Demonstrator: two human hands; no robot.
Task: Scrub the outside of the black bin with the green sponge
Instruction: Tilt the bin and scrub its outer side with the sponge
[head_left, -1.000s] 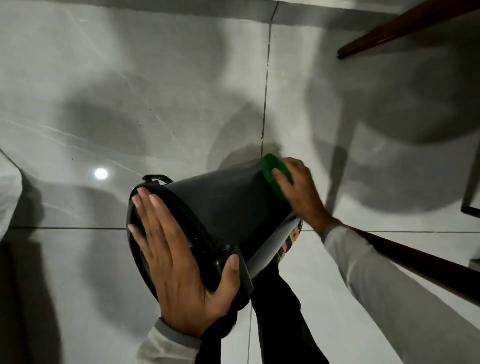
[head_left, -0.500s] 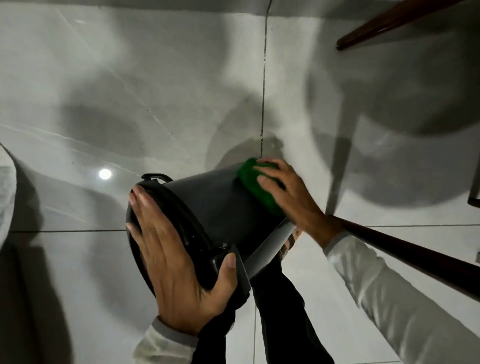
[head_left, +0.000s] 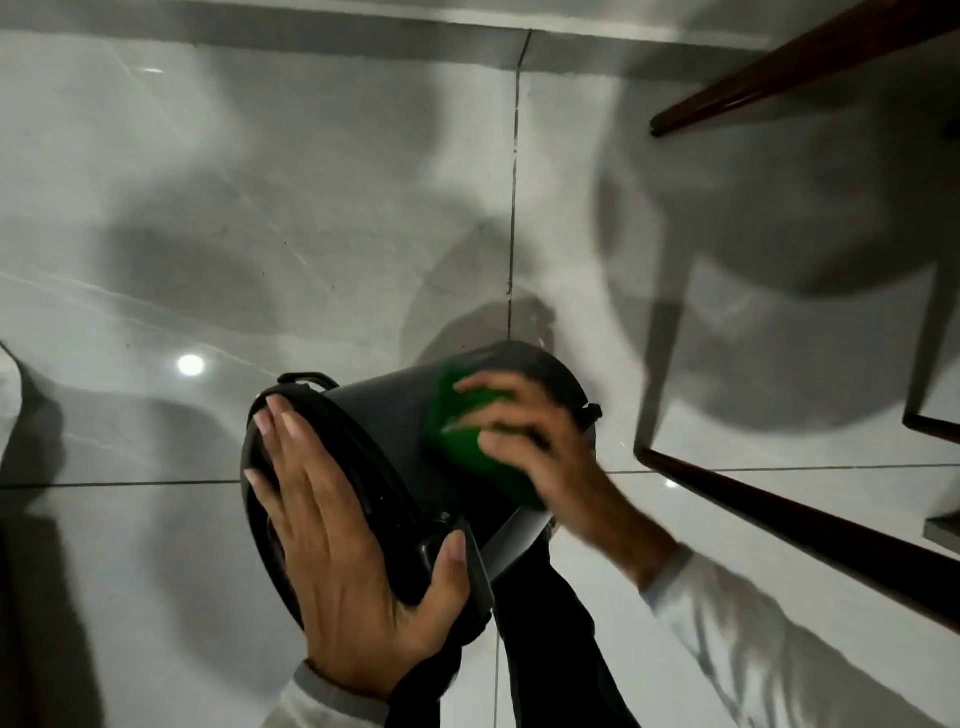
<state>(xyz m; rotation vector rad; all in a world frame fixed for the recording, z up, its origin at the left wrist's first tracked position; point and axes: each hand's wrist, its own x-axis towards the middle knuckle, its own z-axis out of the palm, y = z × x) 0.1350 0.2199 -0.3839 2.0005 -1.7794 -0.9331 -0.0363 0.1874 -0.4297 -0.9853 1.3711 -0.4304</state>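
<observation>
The black bin lies tipped on its side above the tiled floor, its lidded top toward me at the lower left and its base pointing away to the right. My left hand lies flat across the lid with the thumb hooked round the rim. My right hand presses the green sponge against the bin's upper outer wall, near its middle. The sponge and right hand are blurred by motion. My fingers cover part of the sponge.
Glossy grey floor tiles with dark grout lines fill the view. Dark wooden furniture legs run along the right side and the top right corner. My dark trouser leg shows below the bin.
My right hand has slid the sponge along the bin's wall from near the base toward the lid end. The left hand stays on the lid.
</observation>
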